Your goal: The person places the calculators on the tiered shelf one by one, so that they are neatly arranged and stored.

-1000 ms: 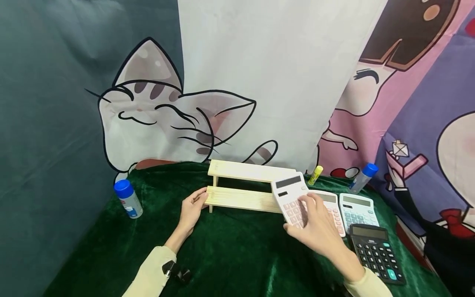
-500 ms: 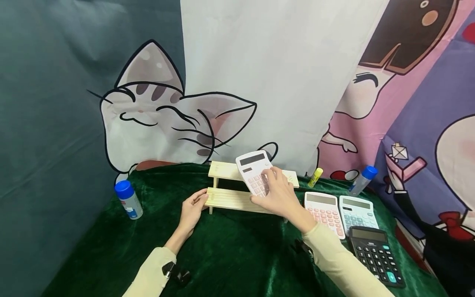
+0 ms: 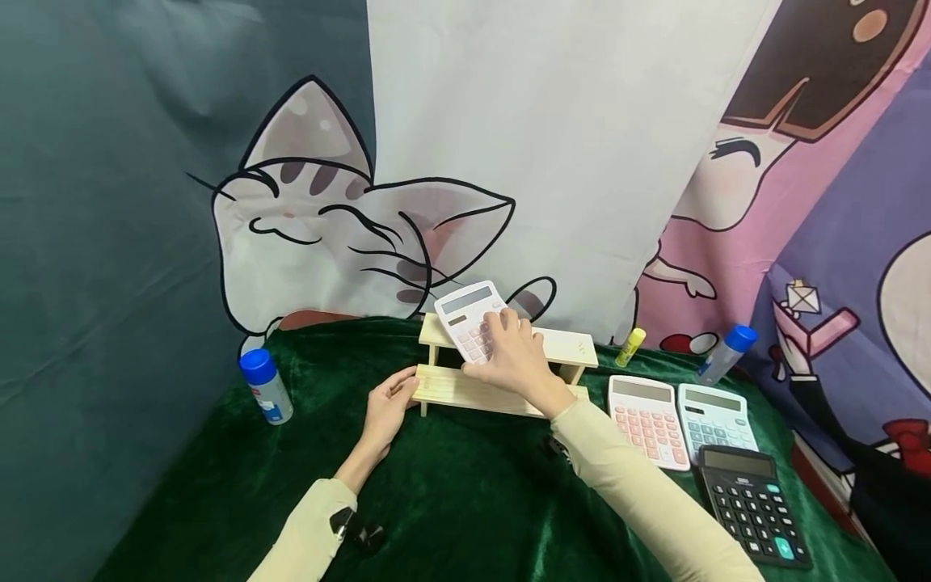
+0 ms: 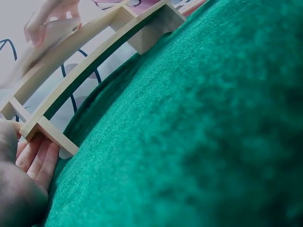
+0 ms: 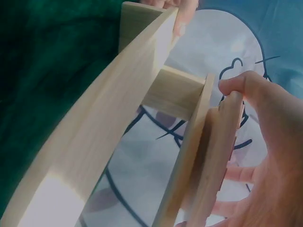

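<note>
A two-tier wooden stand (image 3: pixel 465 390) sits on green velvet cloth in the head view. My left hand (image 3: pixel 387 411) holds the left end of its lower shelf; in the left wrist view the fingers (image 4: pixel 40 158) lie against the stand's end leg. With my right hand (image 3: pixel 515 356) I grip a white calculator with pink keys (image 3: pixel 469 305) over the left part of the upper shelf, tilted. The right wrist view shows the calculator's edge (image 5: pixel 222 137) close along the upper shelf (image 5: pixel 189 142); whether they touch I cannot tell.
To the right lie a second pink-keyed calculator (image 3: pixel 650 420), a blue-keyed one (image 3: pixel 716 416) and a black one (image 3: pixel 752 501). Behind them stand a yellow glue stick (image 3: pixel 630 347) and a blue-capped bottle (image 3: pixel 727 354). Another blue-capped bottle (image 3: pixel 267 386) is at left.
My right hand has carried the calculator leftward from beside the stand's right end to above the left part of the upper shelf. The left hand keeps its hold on the stand.
</note>
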A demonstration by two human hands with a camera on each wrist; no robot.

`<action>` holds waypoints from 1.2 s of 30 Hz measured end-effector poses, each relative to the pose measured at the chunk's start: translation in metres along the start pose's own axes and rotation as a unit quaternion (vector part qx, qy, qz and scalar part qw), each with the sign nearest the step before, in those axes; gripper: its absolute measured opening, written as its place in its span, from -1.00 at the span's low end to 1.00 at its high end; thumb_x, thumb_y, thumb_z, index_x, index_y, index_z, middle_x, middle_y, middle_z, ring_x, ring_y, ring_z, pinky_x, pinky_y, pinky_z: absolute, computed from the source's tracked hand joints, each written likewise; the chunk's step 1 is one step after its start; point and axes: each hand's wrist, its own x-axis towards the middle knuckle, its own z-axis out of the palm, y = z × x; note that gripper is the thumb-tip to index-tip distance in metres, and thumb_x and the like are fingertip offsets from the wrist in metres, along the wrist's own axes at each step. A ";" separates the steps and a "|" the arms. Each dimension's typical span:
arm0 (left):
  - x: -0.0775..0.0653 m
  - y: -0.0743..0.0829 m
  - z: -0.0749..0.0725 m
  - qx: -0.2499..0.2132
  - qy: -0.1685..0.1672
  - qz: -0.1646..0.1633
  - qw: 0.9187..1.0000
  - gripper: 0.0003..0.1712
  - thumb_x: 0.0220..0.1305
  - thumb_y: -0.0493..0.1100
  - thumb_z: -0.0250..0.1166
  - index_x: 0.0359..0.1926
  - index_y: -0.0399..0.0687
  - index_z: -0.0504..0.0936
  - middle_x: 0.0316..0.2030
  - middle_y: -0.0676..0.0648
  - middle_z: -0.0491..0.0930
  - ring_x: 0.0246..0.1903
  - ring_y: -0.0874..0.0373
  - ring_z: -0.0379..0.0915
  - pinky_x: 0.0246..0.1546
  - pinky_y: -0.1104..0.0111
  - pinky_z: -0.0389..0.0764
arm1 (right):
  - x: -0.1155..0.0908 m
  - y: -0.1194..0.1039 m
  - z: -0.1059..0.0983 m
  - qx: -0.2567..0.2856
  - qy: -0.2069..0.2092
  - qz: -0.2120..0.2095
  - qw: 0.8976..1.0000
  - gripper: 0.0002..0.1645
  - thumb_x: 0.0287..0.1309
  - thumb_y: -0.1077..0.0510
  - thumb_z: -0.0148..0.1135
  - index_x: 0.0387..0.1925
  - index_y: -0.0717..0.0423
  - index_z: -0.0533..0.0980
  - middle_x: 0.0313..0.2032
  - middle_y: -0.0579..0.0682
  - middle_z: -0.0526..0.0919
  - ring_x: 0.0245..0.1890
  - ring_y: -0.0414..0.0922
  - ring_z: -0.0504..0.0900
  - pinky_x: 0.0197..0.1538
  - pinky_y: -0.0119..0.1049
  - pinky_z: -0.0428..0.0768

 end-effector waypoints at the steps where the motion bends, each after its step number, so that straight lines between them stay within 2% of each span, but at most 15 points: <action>1: -0.001 0.000 0.000 0.000 -0.001 -0.002 1.000 -0.53 0.46 -0.06 0.20 0.28 -0.17 0.53 0.20 -0.26 0.57 -0.07 0.22 0.61 -0.13 0.51 0.65 | 0.000 -0.001 0.000 0.002 -0.004 0.005 1.000 -0.04 -0.24 -0.39 0.35 0.17 -0.02 0.32 0.22 0.19 0.33 0.03 0.21 0.42 -0.14 0.11 0.46; 5: -0.002 -0.001 -0.001 0.004 0.001 -0.009 1.000 -0.54 0.46 -0.07 0.20 0.27 -0.17 0.54 0.18 -0.26 0.58 -0.08 0.22 0.61 -0.14 0.51 0.65 | -0.001 -0.006 0.002 0.010 -0.004 0.028 1.000 -0.07 -0.22 -0.40 0.36 0.13 0.00 0.33 0.21 0.22 0.34 0.02 0.23 0.44 -0.14 0.15 0.48; 11: 0.000 -0.004 -0.003 0.006 0.006 0.001 1.000 -0.57 0.45 -0.06 0.21 0.23 -0.15 0.57 0.13 -0.25 0.61 -0.11 0.24 0.62 -0.14 0.51 0.66 | -0.003 -0.009 0.010 0.023 0.009 0.044 0.999 -0.02 -0.15 -0.49 0.35 0.16 0.02 0.33 0.20 0.22 0.35 0.05 0.24 0.43 -0.09 0.15 0.46; 15: -0.001 -0.007 -0.002 0.008 0.006 -0.004 1.000 -0.58 0.45 -0.08 0.21 0.23 -0.15 0.58 0.12 -0.26 0.62 -0.12 0.26 0.63 -0.15 0.51 0.66 | -0.010 -0.006 0.013 0.012 0.004 0.042 0.999 -0.02 -0.12 -0.62 0.26 0.06 0.02 0.37 0.18 0.19 0.38 0.09 0.24 0.44 -0.05 0.16 0.47; 18: -0.002 -0.009 0.000 0.007 0.005 -0.008 1.000 -0.59 0.46 -0.10 0.21 0.23 -0.16 0.57 0.13 -0.26 0.62 -0.12 0.25 0.63 -0.15 0.51 0.66 | -0.016 0.004 0.012 0.021 0.003 0.026 0.999 -0.04 -0.06 -0.65 0.18 0.05 0.01 0.40 0.25 0.19 0.37 0.18 0.25 0.42 0.08 0.19 0.48; 21: -0.001 -0.009 0.003 0.008 0.005 -0.008 1.000 -0.58 0.46 -0.09 0.21 0.24 -0.15 0.57 0.14 -0.25 0.61 -0.11 0.25 0.63 -0.14 0.51 0.66 | -0.022 0.022 0.012 0.083 0.025 0.003 0.996 -0.14 0.11 -0.52 0.19 0.17 0.01 0.42 0.36 0.18 0.31 0.32 0.22 0.35 0.27 0.20 0.40; 24: -0.001 -0.008 0.003 0.007 0.010 -0.004 1.000 -0.59 0.45 -0.10 0.21 0.23 -0.16 0.58 0.13 -0.25 0.62 -0.11 0.24 0.62 -0.15 0.51 0.66 | -0.029 0.041 0.014 0.182 0.068 -0.027 0.981 -0.38 0.27 -0.20 0.26 0.20 0.07 0.46 0.39 0.17 0.31 0.37 0.18 0.31 0.33 0.18 0.38; 27: 0.000 -0.007 0.003 0.006 0.013 -0.003 1.000 -0.58 0.45 -0.09 0.21 0.23 -0.15 0.57 0.14 -0.25 0.62 -0.11 0.24 0.62 -0.15 0.50 0.66 | -0.035 0.057 0.019 0.236 0.104 -0.055 0.965 -0.53 0.26 0.08 0.28 0.18 0.10 0.50 0.38 0.14 0.35 0.36 0.15 0.34 0.28 0.15 0.42; 30: 0.002 -0.006 0.002 0.004 0.009 -0.001 1.000 -0.56 0.45 -0.07 0.21 0.24 -0.15 0.56 0.14 -0.26 0.61 -0.11 0.23 0.63 -0.14 0.50 0.66 | -0.036 0.066 0.023 0.234 0.119 -0.072 0.962 -0.52 0.18 0.19 0.26 0.16 0.08 0.53 0.36 0.10 0.40 0.34 0.13 0.36 0.25 0.13 0.42; 36: 0.005 -0.004 0.003 0.002 0.012 0.007 1.000 -0.57 0.45 -0.08 0.22 0.23 -0.16 0.57 0.13 -0.26 0.62 -0.14 0.26 0.64 -0.15 0.50 0.67 | -0.032 0.069 0.025 0.215 0.117 -0.088 0.966 -0.55 0.12 0.19 0.25 0.10 0.06 0.57 0.30 0.08 0.48 0.30 0.11 0.43 0.30 0.21 0.32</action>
